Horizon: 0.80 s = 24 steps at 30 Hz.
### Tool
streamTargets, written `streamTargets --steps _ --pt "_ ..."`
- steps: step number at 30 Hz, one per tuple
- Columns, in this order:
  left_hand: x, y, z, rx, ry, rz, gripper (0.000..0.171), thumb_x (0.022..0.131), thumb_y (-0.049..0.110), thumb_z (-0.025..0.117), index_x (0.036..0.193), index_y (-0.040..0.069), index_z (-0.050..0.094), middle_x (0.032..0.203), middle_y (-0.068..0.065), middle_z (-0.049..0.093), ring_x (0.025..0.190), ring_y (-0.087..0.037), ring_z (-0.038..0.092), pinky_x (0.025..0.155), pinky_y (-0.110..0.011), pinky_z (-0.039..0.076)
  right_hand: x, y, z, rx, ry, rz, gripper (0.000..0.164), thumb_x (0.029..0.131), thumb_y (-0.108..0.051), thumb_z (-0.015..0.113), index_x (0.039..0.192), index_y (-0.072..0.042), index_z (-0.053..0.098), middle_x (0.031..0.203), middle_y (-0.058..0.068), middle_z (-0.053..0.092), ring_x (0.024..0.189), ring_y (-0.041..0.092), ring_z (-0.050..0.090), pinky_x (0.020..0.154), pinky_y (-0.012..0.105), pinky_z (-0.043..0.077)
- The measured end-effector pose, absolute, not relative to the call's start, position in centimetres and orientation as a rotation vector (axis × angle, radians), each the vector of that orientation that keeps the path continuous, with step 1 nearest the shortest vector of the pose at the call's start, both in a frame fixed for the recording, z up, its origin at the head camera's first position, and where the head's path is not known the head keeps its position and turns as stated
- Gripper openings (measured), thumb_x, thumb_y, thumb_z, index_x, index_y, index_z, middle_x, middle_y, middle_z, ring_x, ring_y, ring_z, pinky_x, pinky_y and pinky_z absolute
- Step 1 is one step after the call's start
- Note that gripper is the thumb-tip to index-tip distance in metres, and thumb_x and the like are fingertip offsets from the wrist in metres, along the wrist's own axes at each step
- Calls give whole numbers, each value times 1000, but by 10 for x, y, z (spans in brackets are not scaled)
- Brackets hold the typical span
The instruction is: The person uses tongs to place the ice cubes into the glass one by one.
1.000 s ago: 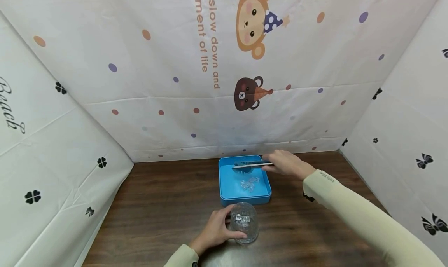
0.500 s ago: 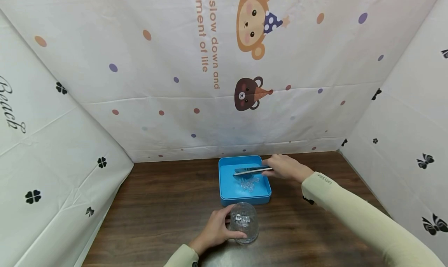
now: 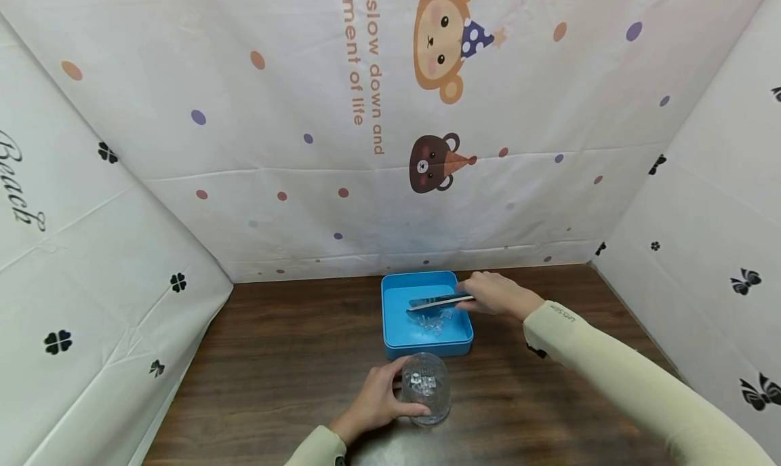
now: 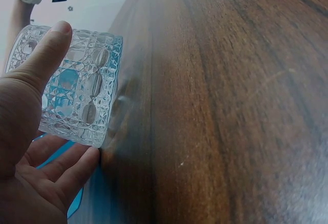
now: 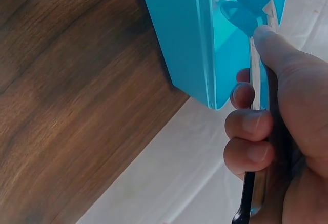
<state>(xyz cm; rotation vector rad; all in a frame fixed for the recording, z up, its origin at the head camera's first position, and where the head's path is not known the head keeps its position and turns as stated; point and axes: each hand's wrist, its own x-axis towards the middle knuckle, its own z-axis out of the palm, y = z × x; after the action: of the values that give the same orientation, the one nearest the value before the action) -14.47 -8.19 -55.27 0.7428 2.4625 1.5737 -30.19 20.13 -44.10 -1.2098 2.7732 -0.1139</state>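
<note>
Head view: white printed backdrop sheet (image 3: 244, 113) fills the far side and both flanks, cartoon monkey and bear print plus orange lettering on the far panel, black clover and bow marks on the side panels.

Dark brown wooden table (image 3: 274, 357) takes up the near half.

Blue square tray (image 3: 399, 334) sits at table centre, toward the far edge, flat on the wood. Right wrist view shows its outer wall (image 5: 174, 34) close to the knuckles.

Right hand (image 3: 497, 293) is over the tray's right rim, cream sleeve behind it. Fingers curled round the handle end of metal tongs (image 3: 439, 302), thumb on top; right wrist view shows three fingertips (image 5: 251, 124) wrapped under the handle. Tongs lie roughly level, pointing left into the tray, tips over the tray floor. Cannot tell whether the tips are pinching anything.

Left hand (image 3: 375, 401) is at the near edge, wrapped round a clear cut-pattern glass (image 3: 427, 388). Glass stands upright on the table, just near of the tray, apart from it. Left wrist view: thumb (image 4: 43, 60) against the glass wall (image 4: 77, 96), other fingers below it.

Clear ice cubes (image 3: 432, 323): small pile on the tray floor, right of centre, under the tongs. A few more cubes (image 3: 422, 382) are inside the glass.
</note>
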Motion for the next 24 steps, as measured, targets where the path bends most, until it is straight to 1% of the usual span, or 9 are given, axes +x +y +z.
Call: streamTargets --steps 4,6,12,17,24 --pt "-145 -82 -552 733 2465 1566 83 77 42 91 145 11 55 127 -6 68 111 -14 68 85 -22 58 -302 198 -442 -1203 2780 -80 34 98 -32 73 116 -4 75 77 -5 60 67 11 49 57 27 42" --pt "-145 -82 -552 727 2466 1564 83 77 42 91 145 11 55 127 -5 68 111 -14 68 85 -22 58 -302 197 -443 -1202 2778 -76 32 98 -31 73 115 -5 76 76 -5 59 67 12 50 57 27 43" --pt "-145 -82 -552 719 2464 1564 83 77 41 92 145 12 55 127 -5 68 110 -14 68 85 -22 58 -303 194 -443 -1190 2782 -73 29 97 -30 73 113 -6 75 79 -3 62 70 13 54 60 29 49" --pt "-145 -81 -551 718 2472 1558 82 76 41 92 144 12 56 127 -5 68 110 -14 68 85 -22 58 -302 194 -444 -1179 2785 -85 26 97 -29 73 112 -7 75 79 -3 61 70 14 53 61 29 49" --pt "-144 -81 -551 690 2452 1556 84 77 46 90 145 12 55 128 -2 67 111 -11 67 85 -20 57 -300 195 -444 -1168 2787 -71 29 98 -30 72 115 -7 75 84 -1 64 76 16 54 67 33 52"
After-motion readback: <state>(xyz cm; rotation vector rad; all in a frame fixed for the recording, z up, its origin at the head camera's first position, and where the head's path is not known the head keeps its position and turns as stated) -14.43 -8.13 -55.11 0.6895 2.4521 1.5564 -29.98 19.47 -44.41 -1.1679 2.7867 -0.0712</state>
